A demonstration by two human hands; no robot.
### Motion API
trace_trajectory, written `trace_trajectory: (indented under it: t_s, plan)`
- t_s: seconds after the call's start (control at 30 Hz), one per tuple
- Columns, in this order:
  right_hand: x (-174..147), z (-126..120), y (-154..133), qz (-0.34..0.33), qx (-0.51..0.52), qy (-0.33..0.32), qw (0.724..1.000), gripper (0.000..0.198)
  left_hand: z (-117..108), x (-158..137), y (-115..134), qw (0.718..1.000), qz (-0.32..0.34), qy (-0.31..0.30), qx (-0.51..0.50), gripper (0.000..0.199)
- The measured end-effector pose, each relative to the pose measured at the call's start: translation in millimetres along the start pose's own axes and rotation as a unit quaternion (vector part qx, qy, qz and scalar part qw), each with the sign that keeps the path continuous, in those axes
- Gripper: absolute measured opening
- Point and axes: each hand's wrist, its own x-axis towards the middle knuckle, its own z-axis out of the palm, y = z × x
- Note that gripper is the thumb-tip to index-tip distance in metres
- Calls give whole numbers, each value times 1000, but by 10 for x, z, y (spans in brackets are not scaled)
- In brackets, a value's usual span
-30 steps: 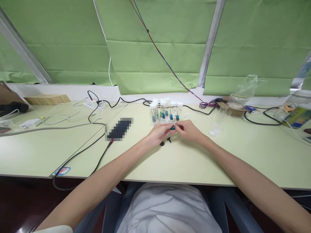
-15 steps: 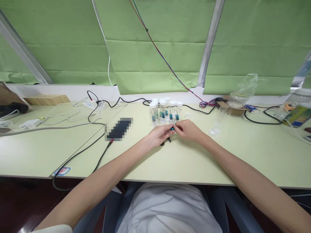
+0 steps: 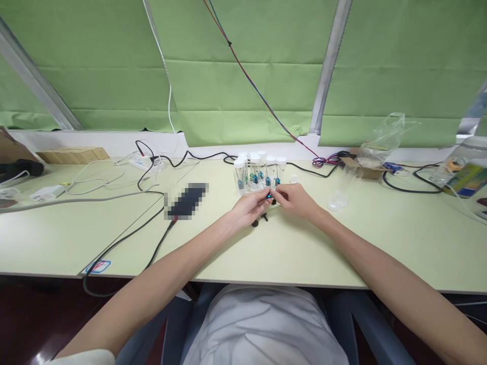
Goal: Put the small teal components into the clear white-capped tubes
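Near the middle of the table my left hand (image 3: 249, 207) pinches a small shiny blue part (image 3: 269, 196) between thumb and fingers. My right hand (image 3: 293, 198) is closed, its fingertips pinched against the right side of that part. How much of the part each hand grips is hidden. A small black round piece (image 3: 274, 202) shows just under the fingertips. Below my left hand lie a black disc (image 3: 254, 223) and a black piece with a stem (image 3: 265, 217). Behind my hands stand several clear tubes (image 3: 240, 177) with white caps, blue-green parts inside.
A loose white cap (image 3: 293, 179) lies right of the tubes. Clear empty tubes (image 3: 337, 203) lie farther right, near a cardboard box (image 3: 365, 171) with a plastic bag. A pixelated dark device (image 3: 188, 200) with a black cable (image 3: 162, 246) lies left. White cables and a power strip (image 3: 142, 162) spread behind.
Both hands have moved up slightly, still together on the blue part. The black round piece now shows below the fingertips, and the black pieces on the table are less covered by my left hand.
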Motion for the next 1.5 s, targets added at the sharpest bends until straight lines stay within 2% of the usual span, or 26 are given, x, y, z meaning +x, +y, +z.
trace_trajectory:
  t_s: [0.03, 0.13, 0.23, 0.37, 0.5, 0.77, 0.9, 0.97, 1.03, 1.1, 1.17, 1.2, 1.3, 1.37, 1.4, 1.5]
  plan:
    - [2, -16, 4, 6, 5, 5, 1000, 38, 4, -12, 13, 1000, -17, 1, -4, 12]
    - [4, -75, 18, 25, 31, 31, 999, 35, 18, -53, 42, 999, 9, 2, 32, 12]
    - [-1, -100, 20, 33, 108, 43, 993, 29, 25, -79, 37, 997, 23, 3, 77, 14]
    - [5, -42, 18, 43, 211, 69, 974, 31, 15, -81, 1, 991, 44, -27, 122, 13]
    - [19, 12, 37, 49, 263, 85, 960, 29, 0, -76, -16, 986, 57, -57, 143, 14]
    - [-1, 58, 52, 51, 243, 82, 965, 24, -3, -76, -36, 984, 51, -61, 158, 19]
    - [23, 13, 23, 34, 140, 81, 986, 25, -16, -77, -37, 982, 61, -71, 163, 23]
    - [24, -123, -19, 30, 57, 48, 997, 26, -29, -72, -35, 980, 75, -72, 169, 26]
    - [-19, -347, -65, 49, -40, -38, 997, 31, -41, -64, -33, 979, 83, -64, 176, 27]
    - [-129, -625, -82, 89, -111, -149, 978, 32, -46, -59, -31, 977, 91, -57, 184, 27]
    - [-310, -903, -35, 169, -152, -249, 942, 27, -41, -62, -27, 977, 89, -54, 188, 26]
    - [-422, -1026, 17, 201, -167, -277, 925, 23, -36, -66, -26, 977, 87, -55, 187, 26]
    - [-789, -1283, 258, 317, -216, -300, 874, 21, -13, -82, -21, 977, 89, -59, 186, 26]
    - [-1013, -1350, 439, 398, -209, -315, 836, 25, -4, -86, -20, 977, 90, -58, 186, 26]
    - [-1105, -1355, 519, 415, -194, -331, 825, 28, -3, -84, -21, 977, 89, -56, 185, 26]
    - [-1288, -1285, 669, 393, -181, -337, 836, 36, -12, -70, -27, 977, 90, -55, 185, 27]
